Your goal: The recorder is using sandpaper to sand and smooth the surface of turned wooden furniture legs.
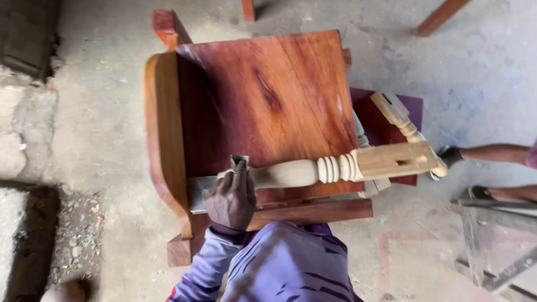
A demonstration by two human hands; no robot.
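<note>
Concrete floor [100, 128]; one hand [230, 200], two turned legs [335, 166].

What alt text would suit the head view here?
A hand in a purple sleeve presses a piece of grey sandpaper around a pale turned wooden leg lying across a reddish-brown wooden stool on a grey concrete floor. A second pale leg lies beyond it.

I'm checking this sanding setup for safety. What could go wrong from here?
1. The turned leg lies across the red wooden seat with its square end overhanging. Only the left hand, pressing sandpaper, shows on it, so it might roll or tip.
2. If it drops, it could hit the foot close by on the floor.
</note>
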